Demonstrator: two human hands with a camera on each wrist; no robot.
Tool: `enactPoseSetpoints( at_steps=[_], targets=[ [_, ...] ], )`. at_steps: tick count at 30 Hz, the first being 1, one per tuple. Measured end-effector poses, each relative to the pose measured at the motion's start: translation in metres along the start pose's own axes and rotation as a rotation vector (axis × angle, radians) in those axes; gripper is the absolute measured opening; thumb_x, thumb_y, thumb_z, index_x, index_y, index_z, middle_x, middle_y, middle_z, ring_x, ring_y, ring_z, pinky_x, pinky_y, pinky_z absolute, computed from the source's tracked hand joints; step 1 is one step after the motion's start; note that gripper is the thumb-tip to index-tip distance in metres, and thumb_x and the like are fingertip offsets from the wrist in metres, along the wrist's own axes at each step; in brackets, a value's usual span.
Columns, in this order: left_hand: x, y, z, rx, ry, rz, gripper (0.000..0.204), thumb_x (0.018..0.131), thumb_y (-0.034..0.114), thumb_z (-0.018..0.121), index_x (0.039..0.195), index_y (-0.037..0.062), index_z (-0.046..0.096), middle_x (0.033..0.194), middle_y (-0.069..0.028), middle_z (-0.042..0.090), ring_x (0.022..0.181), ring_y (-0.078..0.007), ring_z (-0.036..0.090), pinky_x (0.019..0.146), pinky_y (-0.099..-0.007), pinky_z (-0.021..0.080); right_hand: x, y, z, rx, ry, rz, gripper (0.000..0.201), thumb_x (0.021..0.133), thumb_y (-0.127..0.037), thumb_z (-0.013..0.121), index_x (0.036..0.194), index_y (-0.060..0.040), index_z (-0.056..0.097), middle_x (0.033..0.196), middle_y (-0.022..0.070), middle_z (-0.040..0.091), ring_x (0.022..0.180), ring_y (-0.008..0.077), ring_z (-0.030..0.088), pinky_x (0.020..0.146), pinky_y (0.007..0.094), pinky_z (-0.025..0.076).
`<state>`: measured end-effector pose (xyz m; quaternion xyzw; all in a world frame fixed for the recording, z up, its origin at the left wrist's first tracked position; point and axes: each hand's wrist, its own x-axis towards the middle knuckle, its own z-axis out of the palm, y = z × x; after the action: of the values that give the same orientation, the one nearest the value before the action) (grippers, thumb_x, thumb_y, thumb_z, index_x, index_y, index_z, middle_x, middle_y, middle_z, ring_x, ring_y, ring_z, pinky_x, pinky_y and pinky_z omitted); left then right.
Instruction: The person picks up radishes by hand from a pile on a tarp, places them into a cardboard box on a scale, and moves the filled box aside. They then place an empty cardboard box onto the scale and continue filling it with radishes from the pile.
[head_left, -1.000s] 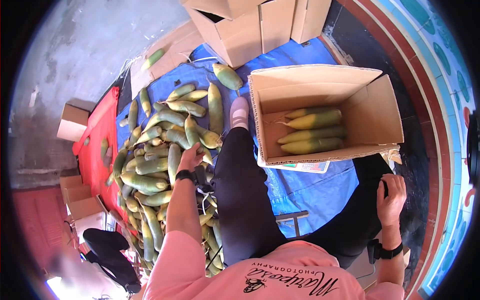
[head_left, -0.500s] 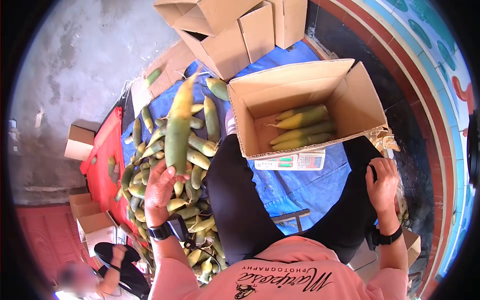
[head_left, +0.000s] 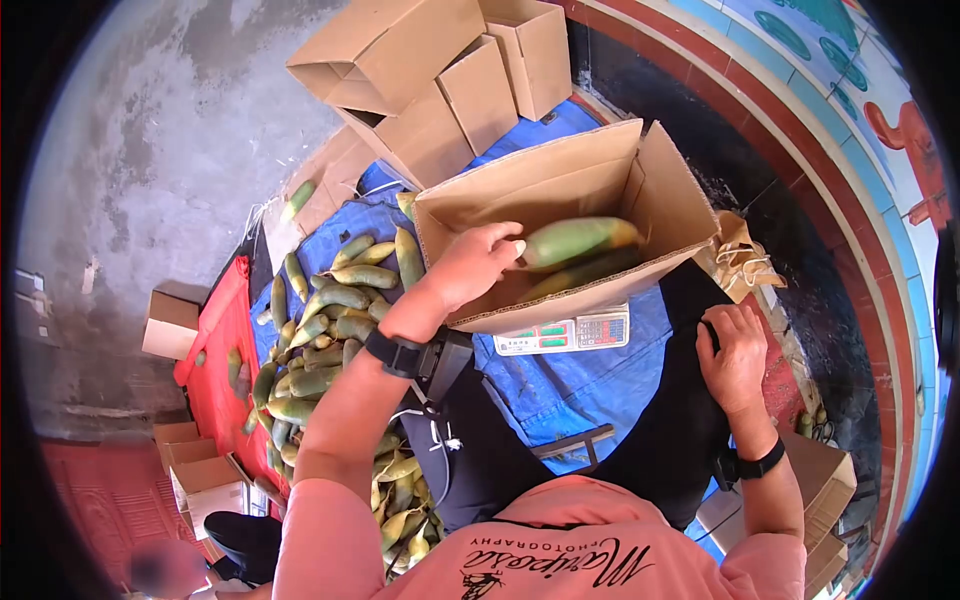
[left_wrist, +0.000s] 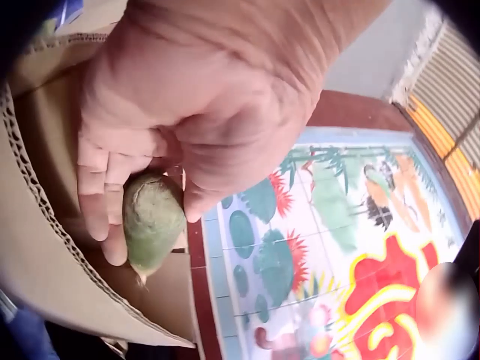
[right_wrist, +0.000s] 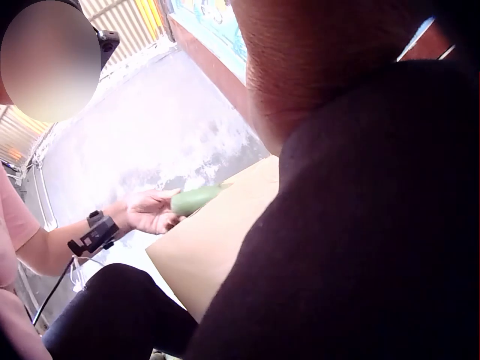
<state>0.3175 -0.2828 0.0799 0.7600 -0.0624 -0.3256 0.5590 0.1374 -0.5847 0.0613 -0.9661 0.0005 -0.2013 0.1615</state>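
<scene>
We see the left hand (head_left: 470, 262) reaching over the near wall of the open box (head_left: 560, 180), its fingers curled round the stem end of a green-and-yellow gourd (head_left: 578, 240). The gourd lies almost level, inside the box opening, its far end pointing toward the box's right wall. In the left wrist view we see the fingers (left_wrist: 97, 195) wrapped about the gourd's blunt green tip, with the corrugated edge of the box just below them. Beneath the held gourd, another gourd (head_left: 580, 272) lies in the box, mostly hidden by the near wall.

The right hand (head_left: 735, 355) rests on the person's right knee, fingers loosely bent over the dark trousers (head_left: 680, 430), holding nothing. The right wrist view shows little beyond the trouser leg, with the left hand and gourd small in the distance.

The box stands on a scale (head_left: 555, 332), whose display panel shows just under the box's front edge. Scale and box sit on a blue tarp (head_left: 590, 385) spread over the floor. To the person's left a heap of gourds (head_left: 320, 340) lies on the tarp, beside a red cloth (head_left: 215, 350). More boxes (head_left: 440, 70) stand behind the open one. The person wears a pink shirt (head_left: 560, 550) and a black band on each wrist.
</scene>
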Motion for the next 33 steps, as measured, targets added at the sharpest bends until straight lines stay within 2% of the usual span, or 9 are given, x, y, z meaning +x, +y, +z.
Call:
enactPoseSetpoints(
  at_steps=[2,8,12,16,22,28,29,31,33],
  targets=[
    [-0.006,0.004,-0.007,0.615,0.206,0.255,0.050,0.096,0.033,0.055,0.131,-0.0025,0.050,0.118,-0.0157,0.062,0.108,-0.0226,0.062,0.091,-0.0367,0.048,-0.001,0.002,-0.002,0.003,-0.004,0.003,0.012,0.073,-0.005,0.067,0.082,-0.0035,0.060,0.087,0.0088,0.063,0.085,0.0289,0.058,0.077,0.0396,0.047],
    [-0.079,-0.016,-0.058,0.127,0.344,0.264,0.033,0.097,0.022,0.052,0.119,-0.0023,0.058,0.114,-0.0128,0.065,0.104,-0.0215,0.063,0.088,-0.0320,0.048,0.002,0.002,-0.003,0.044,-0.016,-0.024,0.013,0.073,-0.004,0.067,0.084,-0.0029,0.060,0.088,0.0097,0.063,0.085,0.0303,0.058,0.077,0.0400,0.046],
    [-0.130,-0.097,-0.106,-0.019,0.620,0.084,0.029,0.098,0.021,0.050,0.117,0.0004,0.059,0.108,-0.0102,0.067,0.097,-0.0190,0.065,0.084,-0.0306,0.048,0.004,0.000,0.000,0.017,-0.051,-0.068,0.013,0.075,-0.002,0.065,0.087,-0.0019,0.061,0.089,0.0121,0.063,0.086,0.0328,0.059,0.077,0.0416,0.046],
    [-0.172,-0.211,-0.126,-0.016,0.755,-0.297,0.031,0.094,0.024,0.055,0.113,0.0001,0.063,0.100,-0.0067,0.069,0.084,-0.0131,0.064,0.069,-0.0261,0.047,0.005,-0.005,0.002,0.011,-0.087,-0.046,0.009,0.078,0.000,0.062,0.087,-0.0003,0.060,0.091,0.0147,0.064,0.087,0.0346,0.059,0.080,0.0423,0.046],
    [-0.183,-0.343,-0.107,-0.105,0.736,-0.667,0.037,0.089,0.029,0.059,0.114,0.0014,0.062,0.095,-0.0068,0.068,0.080,-0.0152,0.065,0.065,-0.0274,0.048,0.008,-0.013,0.005,-0.046,-0.111,-0.035,0.007,0.079,0.001,0.060,0.086,0.0008,0.059,0.090,0.0147,0.063,0.086,0.0348,0.058,0.079,0.0415,0.047],
    [-0.143,-0.373,-0.086,-0.462,0.742,-0.661,0.040,0.090,0.030,0.057,0.118,0.0022,0.058,0.101,-0.0086,0.066,0.087,-0.0192,0.064,0.070,-0.0311,0.050,0.010,-0.018,0.010,-0.095,-0.124,-0.056,0.008,0.079,0.003,0.059,0.088,0.0016,0.059,0.089,0.0148,0.062,0.086,0.0342,0.058,0.078,0.0405,0.047],
    [-0.137,-0.390,-0.091,-0.472,0.588,-0.571,0.039,0.090,0.031,0.057,0.118,0.0032,0.058,0.103,-0.0089,0.066,0.093,-0.0198,0.064,0.072,-0.0325,0.050,0.010,-0.018,0.010,-0.097,-0.130,-0.052,0.009,0.079,0.003,0.059,0.088,0.0017,0.060,0.089,0.0149,0.062,0.085,0.0340,0.058,0.078,0.0403,0.047],
    [-0.113,-0.413,-0.092,-0.633,0.550,-0.522,0.040,0.090,0.033,0.058,0.117,0.0038,0.058,0.103,-0.0085,0.066,0.092,-0.0200,0.064,0.072,-0.0327,0.051,0.010,-0.017,0.012,-0.106,-0.130,-0.059,0.009,0.079,0.003,0.059,0.088,0.0017,0.060,0.089,0.0149,0.062,0.085,0.0339,0.058,0.078,0.0400,0.047],
    [-0.089,-0.393,-0.087,-0.794,0.510,-0.471,0.041,0.090,0.034,0.059,0.117,0.0044,0.058,0.104,-0.0081,0.066,0.091,-0.0202,0.065,0.072,-0.0328,0.051,0.011,-0.018,0.012,-0.116,-0.132,-0.067,0.009,0.079,0.003,0.059,0.088,0.0017,0.060,0.089,0.0150,0.062,0.085,0.0338,0.058,0.078,0.0398,0.048]
  ],
)
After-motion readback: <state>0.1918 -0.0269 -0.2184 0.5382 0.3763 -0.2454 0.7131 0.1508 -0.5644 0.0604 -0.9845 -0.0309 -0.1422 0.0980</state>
